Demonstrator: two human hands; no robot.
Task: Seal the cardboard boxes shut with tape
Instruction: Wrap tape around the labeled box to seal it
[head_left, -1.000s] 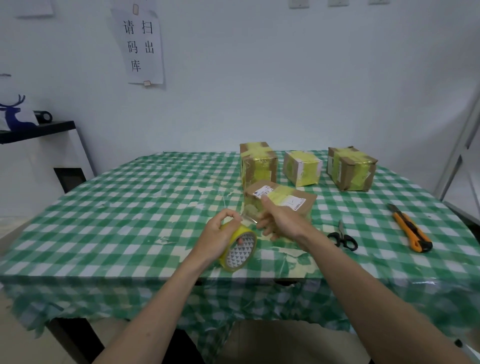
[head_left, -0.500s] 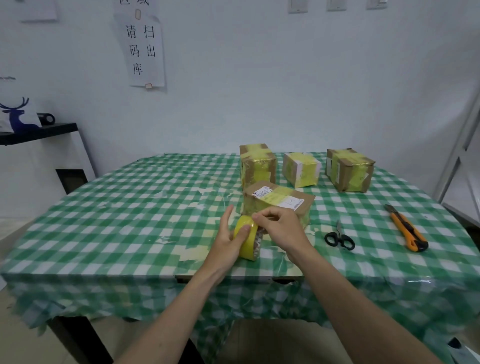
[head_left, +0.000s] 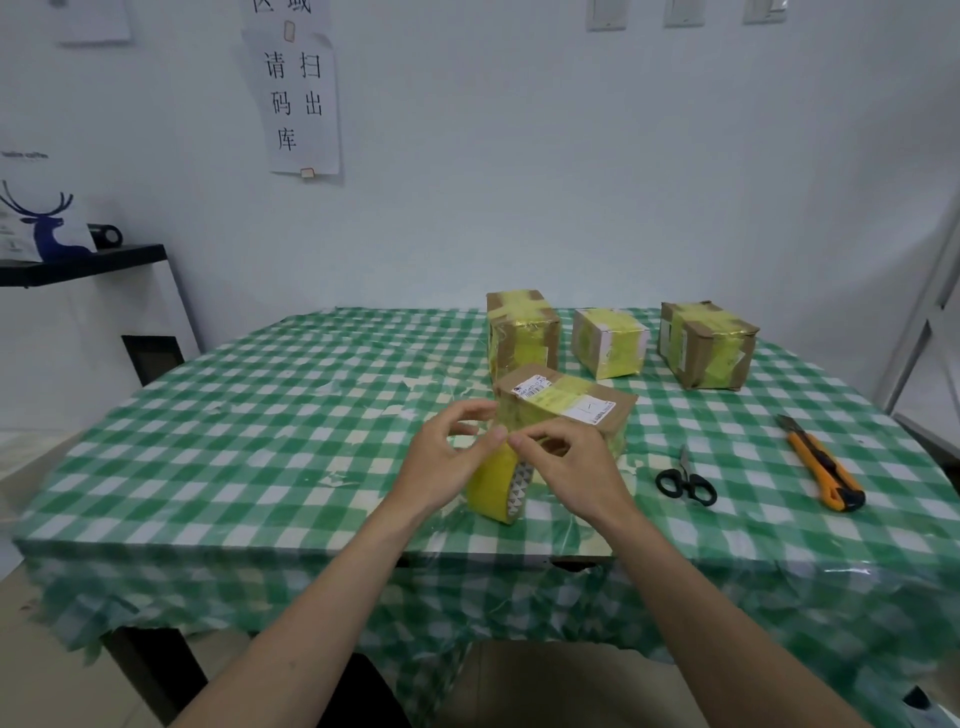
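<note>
A yellow tape roll (head_left: 492, 488) stands on edge just in front of a flat cardboard box (head_left: 569, 408) that has yellow tape and white labels on top. My left hand (head_left: 447, 467) holds the roll from the left, thumb on its top. From the right, my right hand (head_left: 569, 467) pinches at the tape on top of the roll, its fingertips meeting my left thumb. Behind them stand three taped boxes: a tall one (head_left: 522, 332), a small one (head_left: 610, 343) and a wider one (head_left: 706, 345).
Black scissors (head_left: 685, 480) lie right of my hands, and an orange utility knife (head_left: 823, 470) lies further right. A green checked cloth (head_left: 260, 426) with scraps of tape stuck to it covers the table. A white cabinet stands at the left wall.
The roll has turned from showing its open side to standing edge-on. Both hands have moved up and together, so their fingertips now meet on top of the roll, close to the near box.
</note>
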